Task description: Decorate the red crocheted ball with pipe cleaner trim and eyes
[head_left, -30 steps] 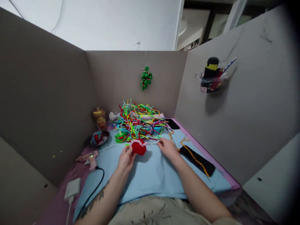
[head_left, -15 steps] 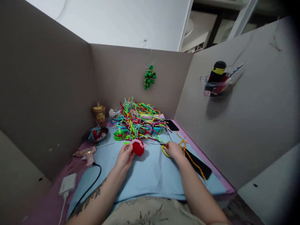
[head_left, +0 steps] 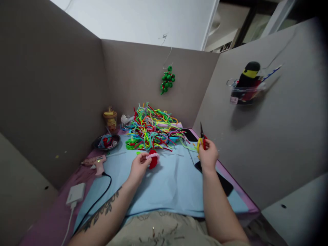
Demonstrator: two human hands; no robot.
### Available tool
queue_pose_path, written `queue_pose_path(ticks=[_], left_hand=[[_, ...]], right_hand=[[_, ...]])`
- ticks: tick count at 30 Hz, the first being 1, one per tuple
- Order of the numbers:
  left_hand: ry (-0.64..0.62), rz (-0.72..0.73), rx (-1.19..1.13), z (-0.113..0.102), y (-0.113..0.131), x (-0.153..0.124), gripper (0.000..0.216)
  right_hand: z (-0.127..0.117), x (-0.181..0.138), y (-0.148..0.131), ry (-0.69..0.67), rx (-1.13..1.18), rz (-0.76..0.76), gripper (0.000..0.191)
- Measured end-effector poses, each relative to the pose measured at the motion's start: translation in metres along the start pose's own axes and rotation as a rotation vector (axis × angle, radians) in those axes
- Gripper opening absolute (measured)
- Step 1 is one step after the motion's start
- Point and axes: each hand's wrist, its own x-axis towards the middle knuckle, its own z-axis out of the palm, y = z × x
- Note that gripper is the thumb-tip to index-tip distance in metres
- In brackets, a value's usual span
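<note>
At frame centre, I saw the left hand (head_left: pixel 138 166) pinching a red and pink fuzzy piece (head_left: pixel 153 159) above the blue cloth (head_left: pixel 166 191). The right hand (head_left: pixel 208 155) gripped small scissors (head_left: pixel 202 139), handles half hidden; pipe cleaners (head_left: pixel 153 126) lay beyond.

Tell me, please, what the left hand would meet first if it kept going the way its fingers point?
Probably the pile of pipe cleaners: the left hand, holding the red piece, points toward it, though depth is unclear.
</note>
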Motion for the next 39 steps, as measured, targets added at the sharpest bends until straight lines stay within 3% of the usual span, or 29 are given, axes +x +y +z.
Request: queue_pose_path(ticks=[3, 5, 11, 15, 19, 25, 39], left_hand=[[-0.013, 0.009, 0.063, -0.001, 0.007, 0.0, 0.02], [-0.015, 0.04, 0.115, -0.002, 0.013, -0.001, 0.018], [0.08, 0.152, 0.209, -0.004, 0.023, -0.002, 0.013], [0.102, 0.163, 0.201, -0.006, 0.02, 0.001, 0.012], [0.088, 0.165, 0.198, -0.008, 0.015, 0.004, 0.018], [0.106, 0.221, 0.29, -0.006, 0.013, 0.001, 0.021], [0.043, 0.304, 0.378, -0.001, 0.012, -0.004, 0.016]], right_hand=[[0.013, -0.018, -0.008, -0.314, 0.39, 0.251, 0.039], [0.022, -0.041, -0.017, -0.51, 0.539, 0.323, 0.042], [0.032, -0.108, -0.036, -1.199, 0.714, 0.068, 0.052], [0.033, -0.123, -0.035, -1.456, 0.655, 0.059, 0.065], [0.031, -0.121, -0.036, -1.523, 0.586, 0.195, 0.073], [0.026, -0.119, -0.049, -1.568, 0.512, 0.269, 0.078], [0.022, -0.118, -0.061, -1.527, 0.496, 0.259, 0.075]])
